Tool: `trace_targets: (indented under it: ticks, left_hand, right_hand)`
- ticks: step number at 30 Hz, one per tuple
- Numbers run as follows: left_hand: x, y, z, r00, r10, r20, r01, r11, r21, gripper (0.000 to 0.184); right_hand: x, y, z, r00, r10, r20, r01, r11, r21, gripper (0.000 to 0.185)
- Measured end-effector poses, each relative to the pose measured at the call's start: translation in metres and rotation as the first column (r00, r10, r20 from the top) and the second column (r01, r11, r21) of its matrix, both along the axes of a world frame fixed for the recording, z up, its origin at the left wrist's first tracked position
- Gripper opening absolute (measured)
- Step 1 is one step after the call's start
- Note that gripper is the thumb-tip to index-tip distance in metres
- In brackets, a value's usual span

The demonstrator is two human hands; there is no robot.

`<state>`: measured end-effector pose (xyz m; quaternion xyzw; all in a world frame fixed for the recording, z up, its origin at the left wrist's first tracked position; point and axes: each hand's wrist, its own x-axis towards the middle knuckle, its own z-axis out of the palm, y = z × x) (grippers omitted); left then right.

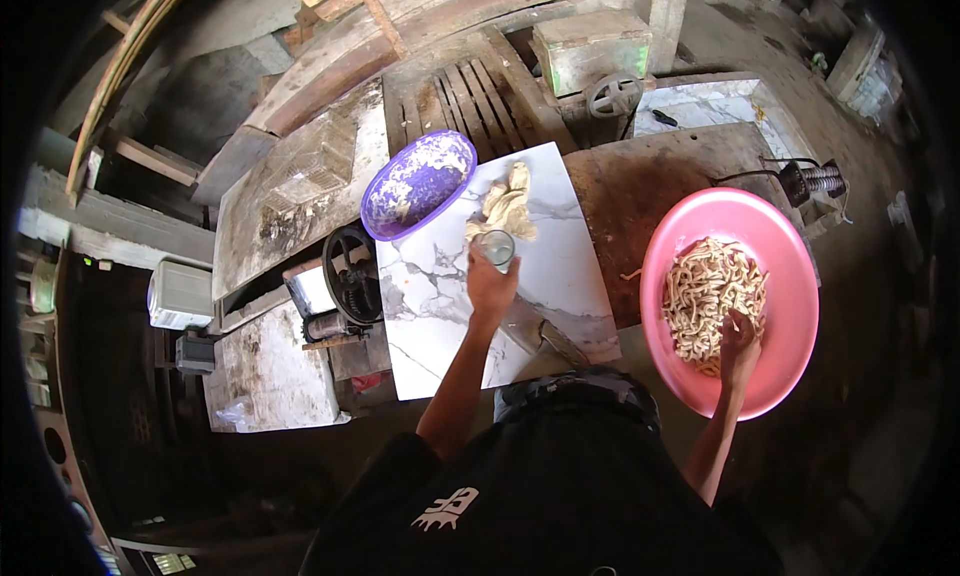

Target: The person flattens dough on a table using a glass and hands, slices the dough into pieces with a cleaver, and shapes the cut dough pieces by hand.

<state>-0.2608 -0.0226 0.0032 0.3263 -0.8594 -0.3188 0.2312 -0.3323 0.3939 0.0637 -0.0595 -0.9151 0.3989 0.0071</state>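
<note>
My left hand [491, 288] is wrapped round a clear drinking glass [496, 246] over the marble-patterned board [430, 296]. Just beyond the glass lies a lumpy pale piece of dough [508, 204]. On the right, my right hand [740, 352] reaches into a large pink basin [790, 346], its fingers curled among a heap of short, floury dough strips [712, 286]. The fingertips are partly lost among the strips. A purple oval basin [415, 181], smeared inside with pale dough or flour, rests at the board's far left corner.
Left of the board stands a hand-cranked roller machine with a black wheel [352, 274]. Behind are a slatted wooden rack [475, 106], a box [590, 51] and another handwheel [615, 96]. A brown wooden tabletop [620, 191] runs beneath the pink basin. A white container [180, 294] sits far left.
</note>
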Motion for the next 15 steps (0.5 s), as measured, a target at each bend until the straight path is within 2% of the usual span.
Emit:
trace_targets:
  ticks: [1,3,4,5,7,8,11,13,14,15]
  left_hand:
    - [-0.001,0.006,0.002,1.000,0.009,-0.002,-0.009,1.000,-0.001,0.080]
    - [-0.005,0.017,0.004,0.996,-0.084,-0.017,0.086,0.992,0.089,0.079]
    - [-0.008,0.024,0.005,0.994,-0.098,-0.055,0.101,0.993,0.056,0.078]
    - [-0.011,0.029,0.006,0.994,-0.091,-0.058,0.094,0.994,0.058,0.078]
    - [-0.019,0.033,0.005,0.990,-0.142,-0.022,0.144,0.987,0.069,0.079]
    - [-0.021,0.034,0.001,0.983,-0.180,-0.029,0.181,0.982,0.052,0.087]
    - [-0.017,0.032,0.011,0.967,-0.253,0.022,0.249,0.963,0.106,0.097]
    - [-0.005,0.025,0.014,0.958,-0.285,0.010,0.281,0.949,0.140,0.104]
    - [0.002,0.021,0.012,0.953,-0.302,0.001,0.298,0.943,0.150,0.102]
    - [0.009,0.017,0.009,0.948,-0.318,-0.008,0.315,0.935,0.160,0.100]
  right_hand:
    - [0.001,-0.003,-0.001,1.000,0.009,-0.002,-0.009,1.000,-0.001,0.030]
    - [0.006,-0.006,-0.004,0.997,0.002,0.079,0.003,0.999,-0.052,0.029]
    - [0.009,-0.014,-0.004,0.999,0.007,-0.051,-0.010,0.998,-0.059,0.026]
    - [0.011,-0.019,0.000,0.998,0.015,-0.053,-0.018,0.998,-0.056,0.026]
    - [0.017,-0.037,0.017,0.992,0.043,-0.119,-0.036,0.998,0.057,0.024]
    - [0.020,-0.047,0.021,0.991,0.052,-0.120,-0.045,0.997,0.059,0.024]
    - [0.034,-0.081,0.032,0.871,0.223,-0.438,-0.227,0.973,0.042,0.022]
    - [0.051,-0.112,0.034,0.953,0.213,-0.217,-0.283,0.884,-0.372,0.021]
    - [0.059,-0.133,0.043,0.939,0.323,-0.119,-0.340,0.923,-0.182,0.020]
    - [0.060,-0.142,0.029,0.841,0.511,-0.177,-0.531,0.843,-0.087,0.021]
